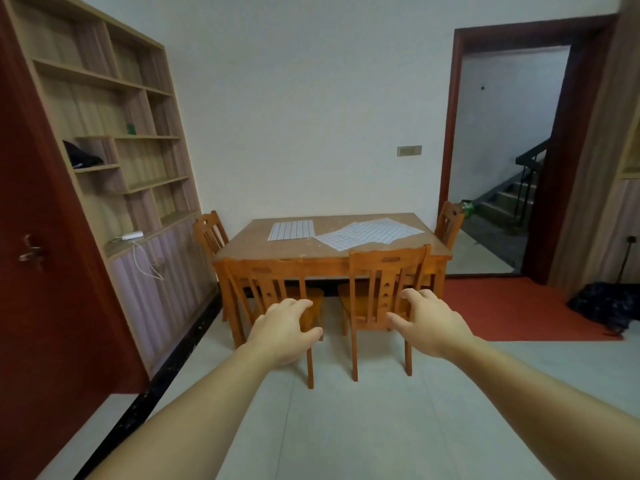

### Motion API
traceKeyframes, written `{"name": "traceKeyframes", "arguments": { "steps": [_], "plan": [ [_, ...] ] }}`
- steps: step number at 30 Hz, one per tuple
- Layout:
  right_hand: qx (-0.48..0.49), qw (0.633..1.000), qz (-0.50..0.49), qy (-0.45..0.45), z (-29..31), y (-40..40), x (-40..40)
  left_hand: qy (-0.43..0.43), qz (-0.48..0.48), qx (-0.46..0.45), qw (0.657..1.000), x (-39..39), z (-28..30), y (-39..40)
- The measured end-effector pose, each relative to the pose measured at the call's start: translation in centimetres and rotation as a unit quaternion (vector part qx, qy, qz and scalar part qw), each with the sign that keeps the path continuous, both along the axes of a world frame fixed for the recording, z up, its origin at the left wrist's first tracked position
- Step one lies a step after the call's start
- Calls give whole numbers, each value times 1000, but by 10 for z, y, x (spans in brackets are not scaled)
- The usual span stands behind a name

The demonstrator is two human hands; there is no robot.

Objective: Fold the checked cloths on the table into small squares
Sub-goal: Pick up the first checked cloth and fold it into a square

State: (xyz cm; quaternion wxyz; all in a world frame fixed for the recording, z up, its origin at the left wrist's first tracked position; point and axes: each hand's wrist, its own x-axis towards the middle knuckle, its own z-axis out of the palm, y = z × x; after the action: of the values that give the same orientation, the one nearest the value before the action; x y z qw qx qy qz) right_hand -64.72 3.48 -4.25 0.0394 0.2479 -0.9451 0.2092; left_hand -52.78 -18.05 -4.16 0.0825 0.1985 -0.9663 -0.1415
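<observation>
Two checked cloths point(346, 231) lie flat on the table point(249, 252).

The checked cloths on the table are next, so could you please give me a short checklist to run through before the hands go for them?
1. Left hand free: ok, fingers loosely curled, holding nothing.
2. Right hand free: ok, holding nothing.
3. Checked cloths within reach: not ok, both hands are short of the table.
4. Approach clear: not ok, two chairs stand along the near edge.
5. Cloths flat and unfolded: ok for the left cloth; the right ones overlap.
6. Number of overlapping cloths: cannot tell.
</observation>
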Motion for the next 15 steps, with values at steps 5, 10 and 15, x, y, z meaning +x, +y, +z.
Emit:
{"name": "traceKeyframes", "arguments": {
  "steps": [5,10,15],
  "plan": [
    [-7,1000,-4,-5,6,3,-109,-2,-10,-12,1000,-104,9,-1],
    [-16,1000,-3,6,22,-2,-202,17,-19,-20,999,-198,23,-7],
    [-10,1000,-6,11,15,-16,-286,11,-34,-25,999,-292,16,-18]
  ]
}}
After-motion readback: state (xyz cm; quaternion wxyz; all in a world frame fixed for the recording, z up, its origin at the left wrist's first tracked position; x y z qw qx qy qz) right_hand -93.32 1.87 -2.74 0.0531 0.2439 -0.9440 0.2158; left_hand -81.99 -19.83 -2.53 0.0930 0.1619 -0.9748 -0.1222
